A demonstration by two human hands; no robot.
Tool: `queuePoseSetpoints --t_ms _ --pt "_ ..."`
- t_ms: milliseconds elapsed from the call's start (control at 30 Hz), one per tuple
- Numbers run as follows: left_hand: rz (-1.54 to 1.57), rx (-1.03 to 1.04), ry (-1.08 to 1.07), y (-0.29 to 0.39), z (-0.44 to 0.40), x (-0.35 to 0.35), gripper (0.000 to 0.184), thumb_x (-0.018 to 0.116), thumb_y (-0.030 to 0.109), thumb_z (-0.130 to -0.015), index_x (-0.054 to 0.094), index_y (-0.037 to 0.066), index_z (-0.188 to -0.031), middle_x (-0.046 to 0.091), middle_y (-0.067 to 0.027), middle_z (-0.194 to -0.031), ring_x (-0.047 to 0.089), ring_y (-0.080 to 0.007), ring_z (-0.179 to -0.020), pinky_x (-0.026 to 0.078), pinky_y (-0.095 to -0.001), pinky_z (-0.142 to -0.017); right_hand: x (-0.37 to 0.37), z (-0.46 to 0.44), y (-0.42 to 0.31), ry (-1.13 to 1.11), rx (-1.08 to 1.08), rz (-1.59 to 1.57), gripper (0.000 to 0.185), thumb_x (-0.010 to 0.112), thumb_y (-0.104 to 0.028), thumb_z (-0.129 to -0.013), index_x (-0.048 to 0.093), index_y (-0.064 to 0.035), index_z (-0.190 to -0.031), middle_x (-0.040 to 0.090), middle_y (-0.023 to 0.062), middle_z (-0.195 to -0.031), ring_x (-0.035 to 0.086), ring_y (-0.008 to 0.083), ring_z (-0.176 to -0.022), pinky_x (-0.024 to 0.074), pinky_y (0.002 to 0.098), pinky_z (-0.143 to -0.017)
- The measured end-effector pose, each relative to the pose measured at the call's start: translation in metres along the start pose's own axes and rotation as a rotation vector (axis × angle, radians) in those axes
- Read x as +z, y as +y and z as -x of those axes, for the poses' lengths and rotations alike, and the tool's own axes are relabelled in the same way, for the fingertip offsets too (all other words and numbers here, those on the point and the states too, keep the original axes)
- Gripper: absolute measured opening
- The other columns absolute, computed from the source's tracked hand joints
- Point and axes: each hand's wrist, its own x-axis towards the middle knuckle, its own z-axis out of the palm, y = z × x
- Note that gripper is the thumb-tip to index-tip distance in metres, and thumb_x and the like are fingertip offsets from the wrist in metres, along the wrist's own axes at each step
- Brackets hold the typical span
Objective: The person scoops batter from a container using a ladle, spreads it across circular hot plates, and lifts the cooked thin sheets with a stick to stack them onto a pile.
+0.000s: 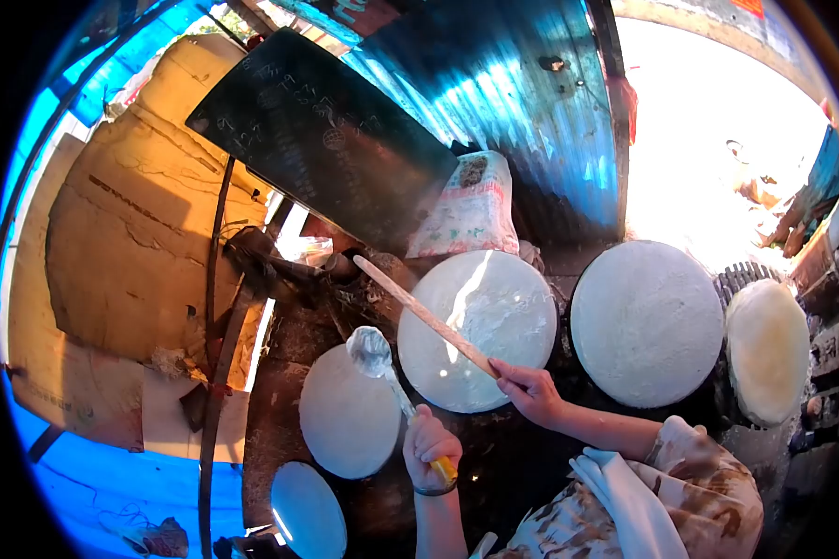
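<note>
Nearest, below mid disc [505,303] & a bit R: patterned sleeve [718,466] w/ white cloth [629,503] lying along it. L hand [431,449], nearer than mid disc & off its L side, is closed in a fist round a ladle [371,354]; yellow handle end pokes out under the fist, whitish bowl sits up nr mid disc's L edge. R hand [529,391], at mid disc's near R edge, grips one end of a wooden stick [426,318]; stick slants across mid disc to its far L side, can't tell if touching.

Small disc [308,511]: nearer than mid disc, well L. Pale disc [348,415]: just L & nearer, ladle bowl in front of its top edge. Mid disc itself pale, w/ shiny streak. White disc [646,321]: just R of mid disc. Yellowish disc [767,352]: farther R.

Behind mid disc: printed sack [466,219], then dark board [336,140] w/ faint writing, tilted, beyond & L. Cardboard [130,242]: far L of mid disc. Metal sheet [531,112], corrugated: bkgd behind mid disc.
</note>
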Motion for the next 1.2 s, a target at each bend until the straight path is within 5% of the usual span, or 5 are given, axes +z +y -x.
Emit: queuePoseSetpoints --t_ms 200,367,567,867,1200 --pt "0.283 0.026 -0.013 -0.001 0.037 -0.001 0.024 0.036 0.014 -0.094 0.046 -0.004 -0.109 0.039 0.0028 -0.054 0.043 -0.0041 -0.041 0.042 -0.0184 -0.043 -0.060 -0.013 0.076 -0.635 0.067 0.924 0.035 0.048 -0.016 -0.083 0.051 -0.0206 -0.118 0.060 0.0153 -0.077 0.061 0.0349 -0.073 0.0473 0.0450 -0.063" --pt "0.277 0.123 0.157 -0.022 0.127 -0.040 0.028 0.040 0.011 -0.092 0.045 -0.004 -0.116 0.037 0.0020 -0.056 0.040 -0.0031 -0.040 0.037 -0.0172 -0.040 -0.116 -0.079 0.098 -0.053 0.279 0.936 0.023 0.050 -0.014 -0.079 0.060 -0.0141 -0.099 0.062 0.0175 -0.078 0.061 0.0354 -0.076 0.0478 0.0451 -0.065" --pt "0.283 0.184 0.432 -0.050 0.215 -0.071 0.040 0.036 0.024 -0.097 0.030 0.016 -0.058 0.021 0.0056 -0.044 0.022 -0.0057 -0.034 0.020 -0.0196 -0.031 -0.066 0.028 0.077 0.345 0.664 0.202 0.019 0.056 -0.019 -0.083 0.063 -0.0060 -0.094 0.057 0.0075 -0.063 0.062 0.0163 -0.062 0.0474 0.0293 -0.052" --pt "-0.348 0.125 0.425 -0.056 0.226 -0.108 0.020 0.040 0.010 -0.092 0.045 0.006 -0.110 0.033 0.0022 -0.055 0.032 -0.0039 -0.038 0.030 -0.0174 -0.037 -0.055 0.217 0.021 -0.161 0.653 0.028 0.029 0.061 -0.013 -0.084 0.060 -0.0037 -0.111 0.064 0.0047 -0.076 0.055 0.0062 -0.064 0.0456 0.0234 -0.057" --pt "-1.357 -0.175 0.609 -0.117 0.029 -0.093 0.021 0.053 0.005 -0.084 0.043 0.007 -0.103 0.041 -0.0014 -0.061 0.038 -0.0080 -0.042 0.035 -0.0219 -0.038 -0.081 0.172 0.020 0.380 0.663 -0.370 0.035 0.050 -0.018 -0.090 0.050 -0.0067 -0.124 0.043 -0.0035 -0.056 0.036 0.0039 -0.038 0.0314 0.0188 -0.032"
